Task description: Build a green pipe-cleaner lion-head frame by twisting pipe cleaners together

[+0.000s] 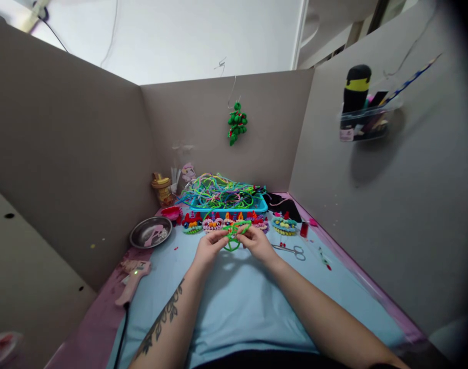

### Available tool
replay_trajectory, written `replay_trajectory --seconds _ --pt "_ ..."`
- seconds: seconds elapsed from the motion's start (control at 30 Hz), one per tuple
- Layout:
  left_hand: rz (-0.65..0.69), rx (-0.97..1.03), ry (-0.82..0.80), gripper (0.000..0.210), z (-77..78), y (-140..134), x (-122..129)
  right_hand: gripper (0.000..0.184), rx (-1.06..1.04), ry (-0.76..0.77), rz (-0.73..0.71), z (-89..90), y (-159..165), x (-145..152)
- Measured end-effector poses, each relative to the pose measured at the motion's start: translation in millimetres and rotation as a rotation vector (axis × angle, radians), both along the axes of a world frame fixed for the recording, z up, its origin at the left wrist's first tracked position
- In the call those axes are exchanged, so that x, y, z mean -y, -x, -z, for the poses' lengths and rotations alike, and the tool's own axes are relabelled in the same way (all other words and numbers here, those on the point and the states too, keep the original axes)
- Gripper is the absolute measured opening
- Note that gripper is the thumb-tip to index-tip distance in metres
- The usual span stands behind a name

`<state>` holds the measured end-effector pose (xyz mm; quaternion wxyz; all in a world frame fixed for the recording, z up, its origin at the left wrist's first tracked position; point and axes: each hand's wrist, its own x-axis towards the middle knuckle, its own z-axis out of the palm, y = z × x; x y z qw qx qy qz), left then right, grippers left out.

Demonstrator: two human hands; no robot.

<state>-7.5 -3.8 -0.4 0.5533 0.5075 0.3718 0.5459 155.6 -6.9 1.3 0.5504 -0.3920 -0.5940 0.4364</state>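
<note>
Between my two hands, above the light blue cloth, is a bright green pipe cleaner (232,246) bent into loops. My left hand (211,247) pinches its left side with thumb and fingers. On the other side my right hand (256,242) is closed on the same green piece. Just behind the hands stands a row of colourful pipe-cleaner figures, with a pink one (212,224) at the left and a blue-and-yellow one (284,225) at the right. Scissors (295,251) lie right of my right hand.
A blue tray (264,204) heaped with pipe cleaners (222,189) stands at the back. To the left are a metal bowl (141,237) and a pink glue gun (136,279) with a black cord. Grey panels (218,128) enclose three sides; a clear holder (366,123) hangs at right.
</note>
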Motion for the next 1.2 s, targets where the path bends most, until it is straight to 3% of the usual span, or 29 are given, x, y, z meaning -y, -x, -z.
replay_trajectory --seconds 0.27,0.43,0.57,0.63,0.73,0.83,1.03,1.2 --pt "0.009 0.054 0.002 0.03 -2.4 -3 2 0.01 0.026 -0.109 -0.042 -2.7 0 0" --pt "0.003 0.086 0.061 0.032 -3.1 -3 3 0.026 0.033 -0.083 -0.122 1.4 3 -1" --pt "-0.028 0.153 0.127 0.036 -4.2 -4 4 0.041 0.039 -0.069 0.02 6.2 4 -2" --pt "-0.05 0.194 0.167 0.038 -3.4 -4 3 0.042 0.056 -0.135 0.152 5.4 4 1" --pt "-0.093 0.229 0.171 0.04 0.6 -2 -1 0.025 0.258 -0.417 0.315 0.4 1 9" --pt "-0.127 0.22 0.138 0.041 4.6 -1 -4 0.015 0.586 -0.676 0.27 -4.5 1 17" --pt "-0.105 0.231 0.149 0.041 0.6 -6 1 0.018 0.914 -0.71 0.368 -4.7 12 22" --pt "-0.082 0.232 0.18 0.04 -2.6 -8 4 0.015 1.005 -0.725 0.421 -3.5 18 21"
